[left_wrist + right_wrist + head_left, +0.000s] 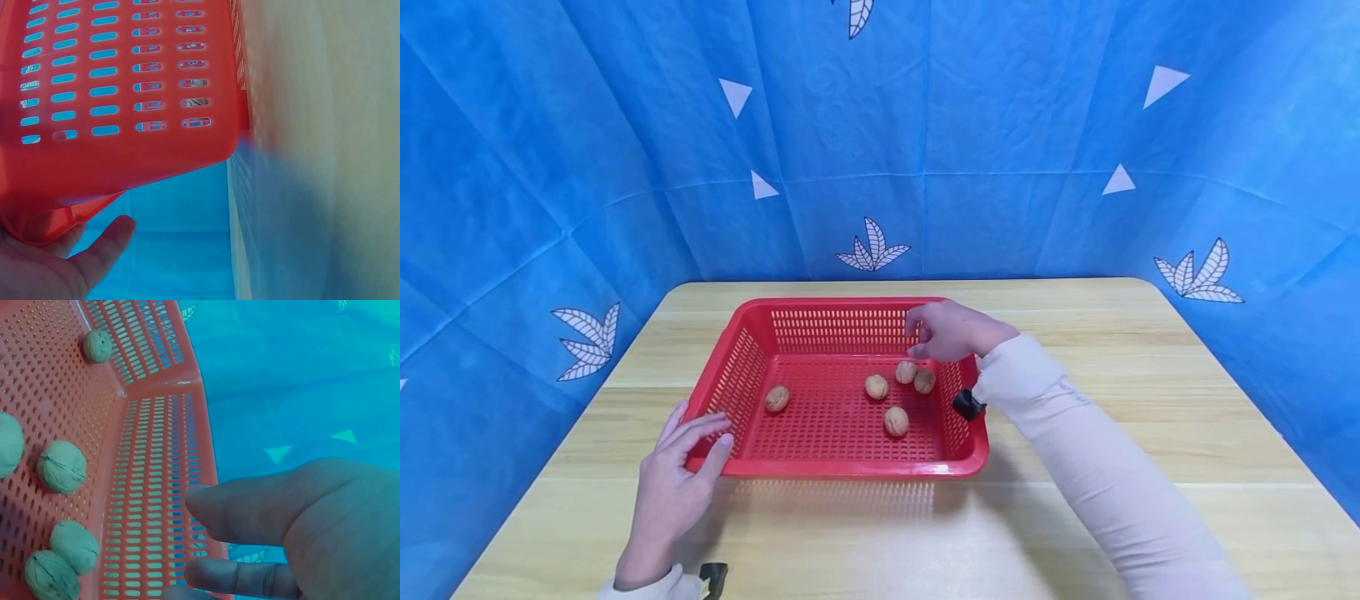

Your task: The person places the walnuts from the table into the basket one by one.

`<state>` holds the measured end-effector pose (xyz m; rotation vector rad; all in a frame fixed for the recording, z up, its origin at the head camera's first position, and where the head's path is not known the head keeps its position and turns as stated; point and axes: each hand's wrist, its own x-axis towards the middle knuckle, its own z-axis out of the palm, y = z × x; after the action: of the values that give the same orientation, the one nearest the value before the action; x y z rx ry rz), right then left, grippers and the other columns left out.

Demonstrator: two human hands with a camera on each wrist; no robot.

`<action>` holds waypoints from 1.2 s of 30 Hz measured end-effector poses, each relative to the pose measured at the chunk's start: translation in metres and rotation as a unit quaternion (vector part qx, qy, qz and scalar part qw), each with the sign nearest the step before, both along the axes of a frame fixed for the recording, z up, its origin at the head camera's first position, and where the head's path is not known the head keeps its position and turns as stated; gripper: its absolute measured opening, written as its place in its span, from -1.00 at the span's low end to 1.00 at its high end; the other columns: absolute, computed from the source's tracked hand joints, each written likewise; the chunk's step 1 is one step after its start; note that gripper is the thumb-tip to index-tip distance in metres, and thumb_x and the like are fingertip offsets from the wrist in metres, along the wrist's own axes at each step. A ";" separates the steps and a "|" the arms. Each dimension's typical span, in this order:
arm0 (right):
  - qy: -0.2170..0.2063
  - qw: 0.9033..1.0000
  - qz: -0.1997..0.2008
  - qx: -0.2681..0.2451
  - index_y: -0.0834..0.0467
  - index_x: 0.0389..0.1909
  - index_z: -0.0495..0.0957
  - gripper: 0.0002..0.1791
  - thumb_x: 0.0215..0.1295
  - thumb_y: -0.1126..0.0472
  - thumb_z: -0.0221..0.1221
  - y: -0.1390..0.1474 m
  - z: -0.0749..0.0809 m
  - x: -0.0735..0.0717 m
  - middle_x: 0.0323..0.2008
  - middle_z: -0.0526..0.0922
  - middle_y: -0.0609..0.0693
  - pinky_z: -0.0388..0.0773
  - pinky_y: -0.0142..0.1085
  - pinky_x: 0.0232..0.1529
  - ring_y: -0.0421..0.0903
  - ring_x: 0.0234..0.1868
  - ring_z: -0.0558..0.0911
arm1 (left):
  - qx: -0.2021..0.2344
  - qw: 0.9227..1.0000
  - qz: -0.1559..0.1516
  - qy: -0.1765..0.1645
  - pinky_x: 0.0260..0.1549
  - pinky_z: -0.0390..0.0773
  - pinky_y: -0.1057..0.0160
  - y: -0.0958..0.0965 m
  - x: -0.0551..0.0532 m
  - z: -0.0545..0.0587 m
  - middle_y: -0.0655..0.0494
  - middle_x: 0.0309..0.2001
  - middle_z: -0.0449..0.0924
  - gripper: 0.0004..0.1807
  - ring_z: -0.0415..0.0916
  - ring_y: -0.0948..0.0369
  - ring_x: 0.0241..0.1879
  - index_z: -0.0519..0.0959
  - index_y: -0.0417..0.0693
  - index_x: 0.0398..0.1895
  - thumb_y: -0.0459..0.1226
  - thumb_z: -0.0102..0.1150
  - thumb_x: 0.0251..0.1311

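Observation:
A red plastic basket [842, 469] with slotted walls holds several walnuts. One walnut [777, 399] lies toward its left side; the other walnuts [897, 422] lie in its right half. My left hand [675, 483] is at the basket's front left corner, fingers over the rim. In the left wrist view its thumb [109, 247] stands apart from the wall. Over the back right of the basket hovers my right hand [951, 330], above two walnuts that lie together. Its fingers [250, 503] are loosely bent with a gap between them, and nothing shows in the grip.
The basket stands on a light wooden table [1097, 375]. A blue cloth [985, 108] with white leaf and triangle prints hangs behind the table and along both sides. A small black device [967, 405] on the right wrist overlaps the basket's right wall in the head view.

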<state>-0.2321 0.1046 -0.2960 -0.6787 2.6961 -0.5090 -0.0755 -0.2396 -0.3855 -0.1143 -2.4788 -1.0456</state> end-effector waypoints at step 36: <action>0.029 0.997 -0.068 -0.032 0.28 -0.04 0.52 -0.65 0.27 0.13 0.24 0.104 -0.027 -0.012 -0.29 0.64 0.08 0.54 0.01 -0.08 0.06 -0.19 0.60 | -0.006 1.000 0.005 -0.015 0.23 0.11 -0.38 0.001 -0.001 0.001 -0.20 0.07 0.57 -0.68 0.00 -0.14 0.43 0.63 -0.24 -0.01 -0.29 0.27 0.20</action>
<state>-0.2441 0.2085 -0.3231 -0.5369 2.8052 -0.6214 -0.0763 -0.2383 -0.3846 -0.0898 -2.5095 -1.0347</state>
